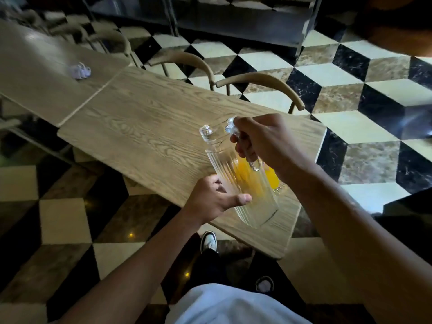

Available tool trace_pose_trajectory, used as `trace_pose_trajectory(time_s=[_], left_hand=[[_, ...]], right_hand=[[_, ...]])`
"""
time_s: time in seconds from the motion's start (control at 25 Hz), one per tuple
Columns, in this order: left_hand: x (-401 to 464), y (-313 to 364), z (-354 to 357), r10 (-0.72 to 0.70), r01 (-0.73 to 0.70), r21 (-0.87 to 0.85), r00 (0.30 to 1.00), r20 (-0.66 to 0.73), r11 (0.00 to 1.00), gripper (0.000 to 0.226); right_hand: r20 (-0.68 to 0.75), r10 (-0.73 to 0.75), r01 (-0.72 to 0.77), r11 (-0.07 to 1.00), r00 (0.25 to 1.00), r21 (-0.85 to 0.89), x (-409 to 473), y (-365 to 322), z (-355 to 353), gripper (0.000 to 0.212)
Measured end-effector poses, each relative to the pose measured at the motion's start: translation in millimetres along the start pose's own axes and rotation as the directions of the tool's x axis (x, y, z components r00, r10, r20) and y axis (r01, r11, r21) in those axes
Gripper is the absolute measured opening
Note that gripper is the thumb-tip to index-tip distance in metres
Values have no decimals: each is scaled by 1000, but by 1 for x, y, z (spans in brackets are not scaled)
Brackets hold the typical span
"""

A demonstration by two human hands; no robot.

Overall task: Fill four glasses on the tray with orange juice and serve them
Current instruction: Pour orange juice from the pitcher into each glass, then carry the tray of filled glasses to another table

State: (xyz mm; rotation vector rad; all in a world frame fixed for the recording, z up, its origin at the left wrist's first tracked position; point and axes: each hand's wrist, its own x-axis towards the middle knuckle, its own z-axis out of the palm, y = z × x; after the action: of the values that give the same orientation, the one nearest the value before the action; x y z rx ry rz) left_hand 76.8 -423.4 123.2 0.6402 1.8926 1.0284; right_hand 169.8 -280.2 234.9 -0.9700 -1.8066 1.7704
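A clear ribbed glass pitcher [247,183] hangs tilted above the near end of the wooden table [149,127], its spout toward the far left. My right hand [264,141] grips its handle from above. My left hand [217,197] holds the pitcher's lower body, thumb across the glass. The pitcher looks nearly empty. Through and behind it shows orange juice in a glass [272,178] standing on the table, mostly hidden by the pitcher and my right wrist. No tray is visible.
A second wooden table [35,66] adjoins at the far left with a crumpled wrapper [80,70] on it. Curved-back chairs [259,83] stand along the far side. The floor is checkered tile; my shoes show below the table's edge.
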Motion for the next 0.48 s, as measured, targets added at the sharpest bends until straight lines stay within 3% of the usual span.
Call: trace_pose_trajectory(time_s=[0.12,0.16,0.28,0.48], left_hand=[[22,-1,-43,12,-11,-26,999,45,1000,64],[31,-1,-57,19,-16,-49,997,75,999,58],[69,-3,-108,37,-21,-91,984,175,996,71],[161,-3,-183,59,-63,4,947,316,998,73]], right_hand=[[43,9,-12,997,999,71,18,-7,27,34],[59,18,-23,995,998,98,25,-10,35,30],[53,37,-45,987,998,152,54,-13,63,24],[-51,21,-11,983,998,183,111,-8,106,26]])
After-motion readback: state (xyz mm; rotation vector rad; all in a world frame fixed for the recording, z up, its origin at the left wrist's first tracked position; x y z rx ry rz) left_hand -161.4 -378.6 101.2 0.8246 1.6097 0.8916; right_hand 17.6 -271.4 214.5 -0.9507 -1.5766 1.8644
